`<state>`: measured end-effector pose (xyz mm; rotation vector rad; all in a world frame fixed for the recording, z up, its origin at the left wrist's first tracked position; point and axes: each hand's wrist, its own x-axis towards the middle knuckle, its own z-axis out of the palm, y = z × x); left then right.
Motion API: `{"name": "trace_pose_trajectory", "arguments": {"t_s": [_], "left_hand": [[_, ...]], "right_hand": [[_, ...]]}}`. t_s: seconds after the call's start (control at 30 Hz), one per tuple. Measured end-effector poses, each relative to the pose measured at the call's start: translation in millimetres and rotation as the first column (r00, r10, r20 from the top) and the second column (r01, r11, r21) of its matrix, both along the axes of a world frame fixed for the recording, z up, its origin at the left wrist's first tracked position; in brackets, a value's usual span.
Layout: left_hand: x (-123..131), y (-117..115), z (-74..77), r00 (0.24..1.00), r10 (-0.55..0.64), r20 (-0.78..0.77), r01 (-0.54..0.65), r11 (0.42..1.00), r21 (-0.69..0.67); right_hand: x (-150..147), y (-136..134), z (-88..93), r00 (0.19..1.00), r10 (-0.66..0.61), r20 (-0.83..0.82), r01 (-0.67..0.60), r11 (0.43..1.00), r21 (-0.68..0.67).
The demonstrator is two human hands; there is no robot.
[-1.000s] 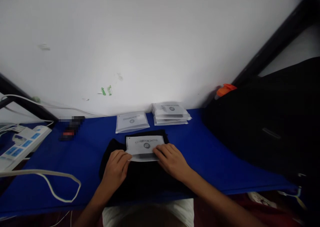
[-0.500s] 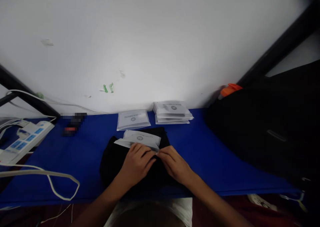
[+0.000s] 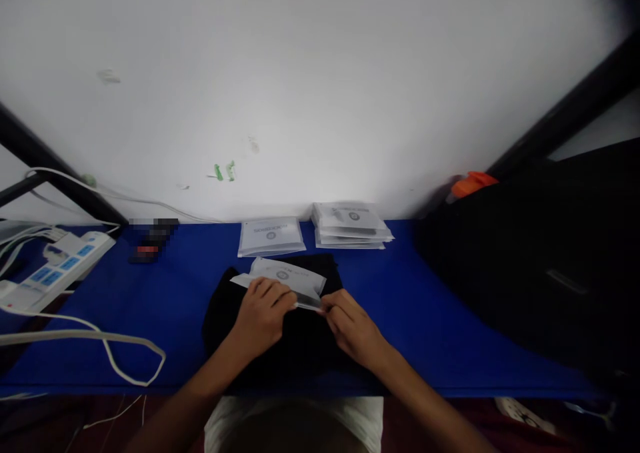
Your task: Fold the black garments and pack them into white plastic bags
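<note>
A frosted plastic zip bag (image 3: 300, 278) with a printed logo lies over a black cloth item (image 3: 305, 346) in front of me. My left hand (image 3: 265, 313) grips the bag's near edge toward the left, fingers curled over it. At the bag's right corner, my right hand (image 3: 347, 323) pinches the same edge between thumb and finger. The near edge stretches between both hands, and something dark shows through beside it. What the bag holds cannot be made out.
Behind lie a single frosted bag (image 3: 271, 236) and a stack of similar bags (image 3: 353, 225) on the blue surface (image 3: 400, 306). A power strip (image 3: 60, 270), white cable (image 3: 135, 340) and pixelated dark object (image 3: 154, 240) are left. A large black bag (image 3: 540, 266) stands right.
My left hand has slid left along the bag's near edge, away from my right hand, so more of that edge shows between them. The camera view has shifted slightly.
</note>
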<state>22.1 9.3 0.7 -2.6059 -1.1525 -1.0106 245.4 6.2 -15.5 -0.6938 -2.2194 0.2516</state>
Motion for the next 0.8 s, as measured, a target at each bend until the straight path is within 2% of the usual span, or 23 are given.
{"name": "trace_pose_trajectory", "arguments": {"t_s": [0.2,0.27,0.33,0.4,0.47,0.53,0.6,0.67,0.8], "left_hand": [[-62,6,-3.5,0.983,0.185,-0.015,-0.183,0.980,0.080],[-75,4,-5.2,0.978,0.206,-0.015,-0.205,0.977,0.057],[-79,0,-6.0,0.984,0.175,-0.013,-0.175,0.984,-0.022],[-75,-5,-7.2,0.996,0.083,-0.032,-0.087,0.983,-0.159],[-64,-9,-10.0,0.997,-0.031,-0.065,0.011,0.958,-0.286],[-49,-11,-14.4,0.990,-0.096,-0.107,0.054,0.939,-0.341],[-34,-10,-18.7,0.983,-0.100,-0.152,0.044,0.941,-0.334],[-22,-5,-20.6,0.979,-0.082,-0.186,0.023,0.954,-0.300],[-10,6,-14.2,0.987,-0.022,-0.157,-0.003,0.987,-0.160]], "right_hand": [[31,12,-5.2,0.994,-0.096,-0.050,0.092,0.993,-0.075],[39,14,-6.7,0.993,-0.114,-0.036,0.110,0.990,-0.083],[43,14,-8.2,0.994,-0.113,-0.004,0.112,0.989,-0.098],[46,13,-9.4,0.993,-0.103,0.052,0.109,0.986,-0.125],[46,13,-9.4,0.988,-0.071,0.140,0.092,0.984,-0.151],[45,12,-7.4,0.970,-0.032,0.241,0.073,0.983,-0.166],[41,9,-3.0,0.954,-0.019,0.299,0.071,0.984,-0.163],[34,4,2.6,0.958,-0.012,0.288,0.061,0.985,-0.161],[8,-10,8.0,0.965,0.105,0.239,-0.080,0.991,-0.111]]}}
